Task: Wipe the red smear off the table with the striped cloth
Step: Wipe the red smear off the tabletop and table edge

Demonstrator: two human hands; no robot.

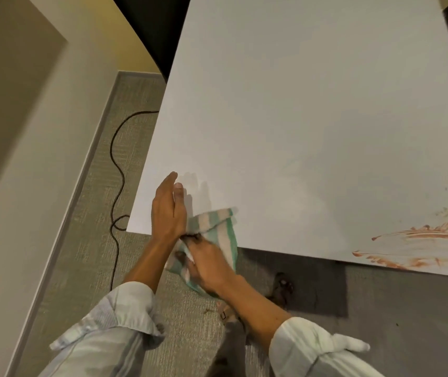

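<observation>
A green and white striped cloth (218,227) hangs over the near edge of the white table (299,104), close to its near left corner. My right hand (207,263) grips the cloth's lower part just below the table edge. Fingers straight and together, my left hand (167,208) stands on edge on the table, its heel touching the cloth. The red smear (421,246) is streaked across the table's near right part, far to the right of both hands.
A black cable (116,170) snakes over the grey carpet left of the table. A wall runs along the left. My feet (281,291) show under the table edge. A dark gap lies beyond the table's far left side.
</observation>
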